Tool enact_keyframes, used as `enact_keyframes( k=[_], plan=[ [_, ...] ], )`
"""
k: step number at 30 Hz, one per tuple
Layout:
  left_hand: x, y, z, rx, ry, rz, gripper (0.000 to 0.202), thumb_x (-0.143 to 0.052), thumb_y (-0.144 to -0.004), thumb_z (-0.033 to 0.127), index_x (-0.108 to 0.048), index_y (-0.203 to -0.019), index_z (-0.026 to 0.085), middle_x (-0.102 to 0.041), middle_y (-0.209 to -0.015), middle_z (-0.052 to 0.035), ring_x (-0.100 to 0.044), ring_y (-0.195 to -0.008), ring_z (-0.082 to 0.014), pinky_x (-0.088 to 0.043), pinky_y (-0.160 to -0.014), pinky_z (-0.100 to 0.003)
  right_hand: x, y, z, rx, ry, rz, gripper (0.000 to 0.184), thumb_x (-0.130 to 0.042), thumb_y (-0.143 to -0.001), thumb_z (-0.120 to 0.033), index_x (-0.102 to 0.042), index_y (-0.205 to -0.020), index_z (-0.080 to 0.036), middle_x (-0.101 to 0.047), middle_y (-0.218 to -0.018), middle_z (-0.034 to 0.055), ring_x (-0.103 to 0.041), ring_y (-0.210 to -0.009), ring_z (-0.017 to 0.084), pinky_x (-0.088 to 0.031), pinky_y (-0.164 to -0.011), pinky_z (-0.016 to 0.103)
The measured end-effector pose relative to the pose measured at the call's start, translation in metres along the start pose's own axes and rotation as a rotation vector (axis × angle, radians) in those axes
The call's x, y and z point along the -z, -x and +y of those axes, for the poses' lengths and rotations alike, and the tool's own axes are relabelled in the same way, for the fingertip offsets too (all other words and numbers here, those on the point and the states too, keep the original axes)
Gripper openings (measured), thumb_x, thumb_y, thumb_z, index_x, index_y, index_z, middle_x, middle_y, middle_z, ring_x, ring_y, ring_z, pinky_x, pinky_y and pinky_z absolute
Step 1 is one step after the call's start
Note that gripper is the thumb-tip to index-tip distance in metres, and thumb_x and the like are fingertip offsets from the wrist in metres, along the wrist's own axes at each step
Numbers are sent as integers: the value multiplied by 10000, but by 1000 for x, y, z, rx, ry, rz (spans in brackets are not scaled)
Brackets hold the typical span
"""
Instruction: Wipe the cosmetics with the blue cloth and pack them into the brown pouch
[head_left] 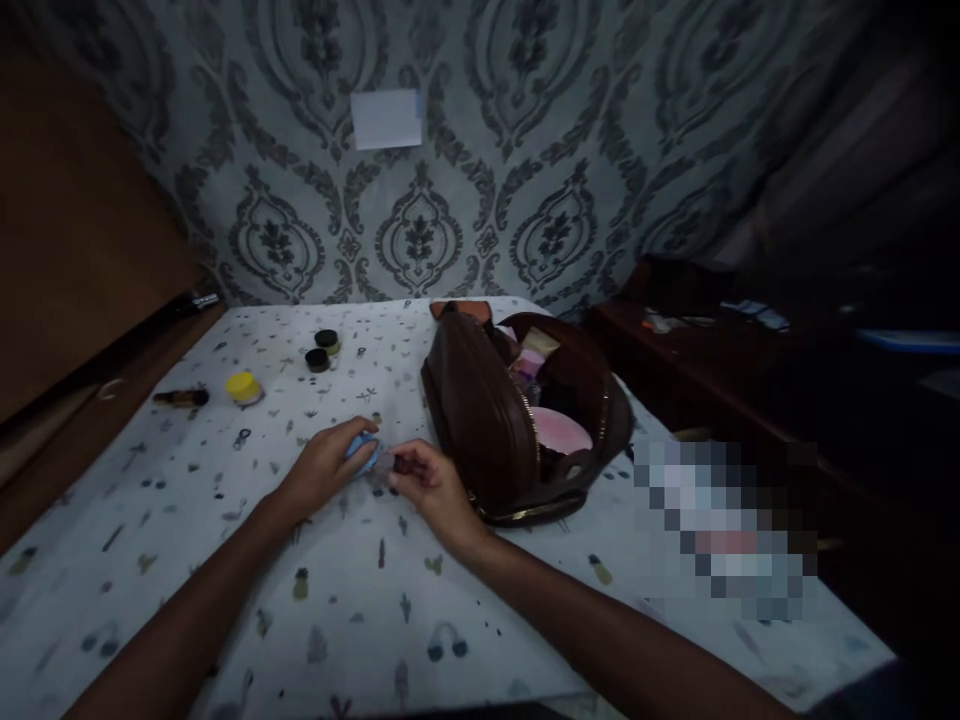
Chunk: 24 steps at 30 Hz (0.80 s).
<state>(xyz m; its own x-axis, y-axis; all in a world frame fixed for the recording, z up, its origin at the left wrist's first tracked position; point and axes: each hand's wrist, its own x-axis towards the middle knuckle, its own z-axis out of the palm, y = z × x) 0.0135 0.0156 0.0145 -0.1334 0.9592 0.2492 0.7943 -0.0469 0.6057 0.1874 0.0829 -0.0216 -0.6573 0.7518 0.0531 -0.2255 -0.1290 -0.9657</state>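
Printed tablecloth [352, 575] beneath left grip [324, 466] snug round blue object [362, 456], right grip [439, 492] tight on clear part [383, 465]

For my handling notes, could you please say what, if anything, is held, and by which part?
A small blue and clear item, too blurred to identify: the left hand grips its blue part, the right hand pinches its clear end.
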Motion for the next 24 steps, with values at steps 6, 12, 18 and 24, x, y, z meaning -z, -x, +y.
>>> enact_keyframes(
  k=[6,12,18,24],
  plan=[
    [1,0,-3,40,53,25,285,-501,-907,421,-624,-1067,221,-711,-936,-8,-651,-812,-174,-501,-766,-271,-2,3,-7,-32,42,-4,316,-804,-679,-397,-642,-872,-206,-618,-807,-3,-570,-771,151,-470,-724,267],
    [6,0,-11,120,77,95,308,-539,-860,440,-639,-1053,222,-677,-806,13,-626,-721,-182,-491,-662,-270,-5,4,-6,30,113,21,242,-770,-697,-390,-646,-809,-215,-545,-699,-33,-509,-683,139,-451,-678,267],
    [-2,2,-8,73,-54,214,366,-452,-919,503,-631,-1069,221,-725,-926,-22,-666,-808,-210,-527,-780,-308,-1,3,2,25,60,11,240,-735,-680,-291,-632,-886,-223,-585,-776,-26,-559,-739,144,-473,-740,284],
    [-10,7,12,-142,-43,52,367,-391,-990,450,-615,-1133,198,-727,-1094,-81,-688,-990,-219,-519,-883,-312,0,0,9,13,-36,20,404,-763,-616,-218,-589,-980,-239,-621,-862,-24,-605,-801,139,-496,-772,282]
  ],
)
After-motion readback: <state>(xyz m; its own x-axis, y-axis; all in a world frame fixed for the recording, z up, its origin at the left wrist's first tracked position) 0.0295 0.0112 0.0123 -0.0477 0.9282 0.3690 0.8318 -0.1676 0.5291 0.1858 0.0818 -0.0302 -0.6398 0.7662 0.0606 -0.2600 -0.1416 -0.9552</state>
